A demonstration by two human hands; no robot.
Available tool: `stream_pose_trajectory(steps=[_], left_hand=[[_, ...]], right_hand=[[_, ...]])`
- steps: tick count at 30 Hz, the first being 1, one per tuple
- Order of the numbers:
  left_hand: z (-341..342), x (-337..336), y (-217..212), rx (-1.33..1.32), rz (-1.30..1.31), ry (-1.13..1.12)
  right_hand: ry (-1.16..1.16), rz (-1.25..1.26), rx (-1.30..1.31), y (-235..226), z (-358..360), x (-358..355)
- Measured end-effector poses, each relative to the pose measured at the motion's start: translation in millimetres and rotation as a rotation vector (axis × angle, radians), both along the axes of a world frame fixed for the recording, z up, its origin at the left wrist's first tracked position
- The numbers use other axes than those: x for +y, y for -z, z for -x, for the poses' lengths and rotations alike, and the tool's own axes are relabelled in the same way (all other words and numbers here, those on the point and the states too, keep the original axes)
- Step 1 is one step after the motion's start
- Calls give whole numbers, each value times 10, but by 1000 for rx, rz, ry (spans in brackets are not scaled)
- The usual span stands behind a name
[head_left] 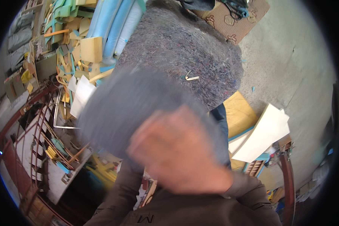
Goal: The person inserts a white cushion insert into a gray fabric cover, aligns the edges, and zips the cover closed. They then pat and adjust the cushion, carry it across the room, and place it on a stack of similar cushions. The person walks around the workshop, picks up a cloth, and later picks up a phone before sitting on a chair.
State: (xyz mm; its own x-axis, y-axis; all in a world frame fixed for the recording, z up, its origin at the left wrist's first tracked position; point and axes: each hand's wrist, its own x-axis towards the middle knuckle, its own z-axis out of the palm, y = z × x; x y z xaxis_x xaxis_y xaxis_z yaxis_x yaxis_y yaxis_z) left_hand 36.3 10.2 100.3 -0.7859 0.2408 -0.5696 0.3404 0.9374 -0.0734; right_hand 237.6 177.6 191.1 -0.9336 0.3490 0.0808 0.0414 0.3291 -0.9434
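A dark grey, rounded padded piece (113,109), smeared by motion, is held up close in front of me; its exact kind cannot be made out. My right hand (182,150) lies across its near right side, also badly blurred, so its finger positions do not show. My left forearm rises at the lower left behind the grey piece, which hides the left hand. Beyond it stretches a work surface covered with mottled grey felt (173,45). A small pale curled strip (192,78) rests on the felt.
Light blue foam rolls (115,26) and piled foam offcuts (69,49) stand at the far left. On the right, white sheets (265,132) lean by a yellow foam piece (237,113). A patterned brown board (248,19) with dark-handled scissors (235,9) sits at the far end. Red metal railings (37,150) run at left.
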Motion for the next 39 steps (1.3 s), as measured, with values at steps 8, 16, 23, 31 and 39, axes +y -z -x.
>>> stream_pose_trajectory(steps=[8, 16, 23, 31, 39], left_hand=[[-195, 165, 17, 161, -336, 181], [1092, -245, -391, 351, -919, 396], [1299, -1, -190, -324, -933, 233], [321, -1014, -364, 216, -801, 638], [1122, -3041, 57, 638, -348, 133]], right_hand=[[1110, 146, -409, 559, -1009, 211], [736, 520, -346, 333, -569, -759], [520, 718, -787, 897, 654, -26], [629, -484, -377, 693, 754, -103], [554, -937, -475, 1286, 915, 588]])
